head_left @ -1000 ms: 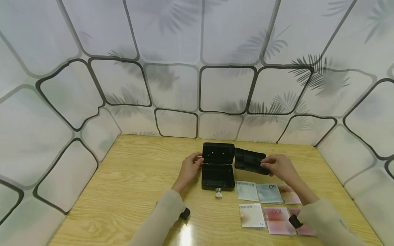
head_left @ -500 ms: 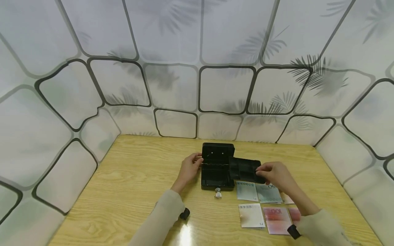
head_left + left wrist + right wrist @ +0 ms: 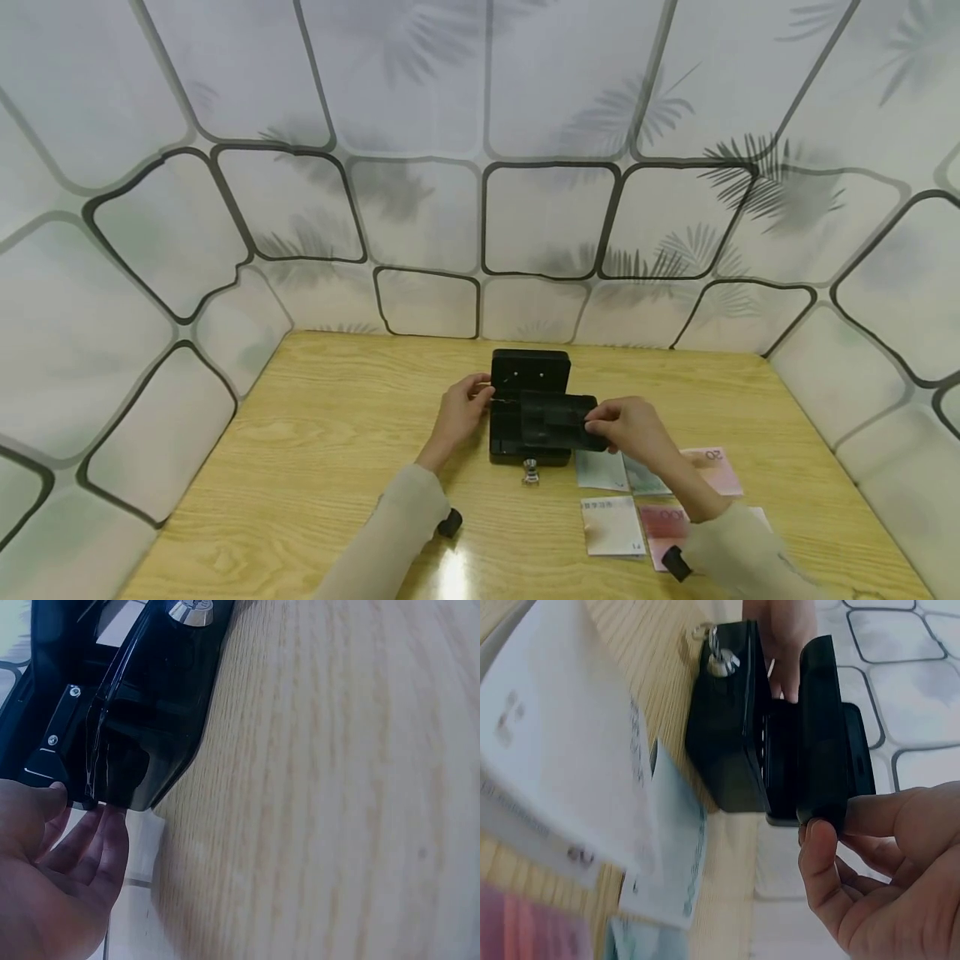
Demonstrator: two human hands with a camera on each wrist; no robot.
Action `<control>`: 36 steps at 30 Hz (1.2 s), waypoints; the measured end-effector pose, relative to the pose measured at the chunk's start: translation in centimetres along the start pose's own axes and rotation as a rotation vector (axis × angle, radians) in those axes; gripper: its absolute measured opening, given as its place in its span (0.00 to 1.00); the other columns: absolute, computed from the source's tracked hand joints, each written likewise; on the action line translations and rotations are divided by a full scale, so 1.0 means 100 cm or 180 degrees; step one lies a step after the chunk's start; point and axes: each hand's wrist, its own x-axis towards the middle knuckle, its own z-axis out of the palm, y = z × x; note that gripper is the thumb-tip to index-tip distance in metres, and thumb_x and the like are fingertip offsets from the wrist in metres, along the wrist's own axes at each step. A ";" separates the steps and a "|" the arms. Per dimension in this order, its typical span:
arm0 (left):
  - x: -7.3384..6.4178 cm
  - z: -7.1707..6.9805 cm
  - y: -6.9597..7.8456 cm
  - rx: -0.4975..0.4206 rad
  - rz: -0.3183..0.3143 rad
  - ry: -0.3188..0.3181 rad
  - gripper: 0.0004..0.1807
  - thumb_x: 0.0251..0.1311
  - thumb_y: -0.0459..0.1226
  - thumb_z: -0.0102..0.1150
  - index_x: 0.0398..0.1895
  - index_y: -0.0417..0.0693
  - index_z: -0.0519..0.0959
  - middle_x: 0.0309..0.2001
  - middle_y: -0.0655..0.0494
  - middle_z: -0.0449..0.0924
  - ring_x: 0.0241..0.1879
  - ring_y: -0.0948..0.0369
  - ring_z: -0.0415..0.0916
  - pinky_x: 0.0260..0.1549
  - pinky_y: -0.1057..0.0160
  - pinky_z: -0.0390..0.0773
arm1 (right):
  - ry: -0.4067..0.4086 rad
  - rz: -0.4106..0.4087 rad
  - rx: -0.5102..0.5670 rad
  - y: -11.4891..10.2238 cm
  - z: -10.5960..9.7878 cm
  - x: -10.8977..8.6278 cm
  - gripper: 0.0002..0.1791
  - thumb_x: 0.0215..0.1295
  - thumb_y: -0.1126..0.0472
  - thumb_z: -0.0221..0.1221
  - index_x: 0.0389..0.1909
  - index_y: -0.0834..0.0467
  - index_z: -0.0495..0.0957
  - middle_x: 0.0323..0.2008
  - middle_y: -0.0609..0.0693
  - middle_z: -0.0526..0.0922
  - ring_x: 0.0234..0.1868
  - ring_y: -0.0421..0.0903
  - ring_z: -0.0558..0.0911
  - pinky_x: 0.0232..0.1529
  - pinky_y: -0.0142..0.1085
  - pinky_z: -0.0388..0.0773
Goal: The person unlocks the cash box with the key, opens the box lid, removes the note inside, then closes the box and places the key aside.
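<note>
A small black cash box [image 3: 510, 457] stands on the table with its lid [image 3: 530, 362] raised. My left hand [image 3: 459, 417] holds the box at its left rear corner, thumb by the lid's edge and fingers against the side in the left wrist view. My right hand [image 3: 630, 427] pinches the right end of a black compartment tray [image 3: 558, 419]. That tray is over the opened box, covering much of its inside in the head view. In the right wrist view the tray [image 3: 821, 735] is clear above the box's rim. A key [image 3: 721, 664] sits in the front lock.
Banknotes lie in two rows on the wooden table [image 3: 337, 433], right of the box: a pale note [image 3: 613, 527], a red 100 note [image 3: 663, 525], a pink 20 note [image 3: 716, 468] and others partly under my right arm. A patterned curtain [image 3: 420, 217] closes off the back.
My right hand has carried the tray leftward, from beside the box to over it. My left hand has stayed at the box's corner.
</note>
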 end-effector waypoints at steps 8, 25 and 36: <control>0.000 0.000 0.001 -0.0065 -0.0097 -0.0030 0.15 0.75 0.31 0.57 0.58 0.32 0.80 0.49 0.39 0.86 0.44 0.49 0.85 0.42 0.58 0.87 | 0.0018 -0.0012 0.0070 -0.013 0.020 0.007 0.03 0.67 0.68 0.67 0.36 0.62 0.88 0.23 0.48 0.85 0.16 0.43 0.78 0.20 0.36 0.78; 0.000 0.000 0.005 -0.0094 -0.0228 -0.0038 0.15 0.75 0.32 0.57 0.59 0.34 0.80 0.50 0.39 0.85 0.45 0.49 0.85 0.41 0.58 0.87 | 0.0023 0.0135 -0.0040 -0.023 0.042 0.017 0.03 0.65 0.69 0.67 0.32 0.61 0.88 0.22 0.47 0.83 0.15 0.41 0.75 0.19 0.34 0.76; 0.001 0.000 0.004 -0.0111 -0.0246 -0.0029 0.15 0.75 0.32 0.58 0.59 0.34 0.80 0.49 0.39 0.86 0.44 0.51 0.85 0.39 0.59 0.87 | 0.0040 0.0212 -0.0098 -0.028 0.044 0.019 0.03 0.66 0.69 0.67 0.34 0.61 0.89 0.21 0.48 0.83 0.14 0.40 0.75 0.17 0.32 0.74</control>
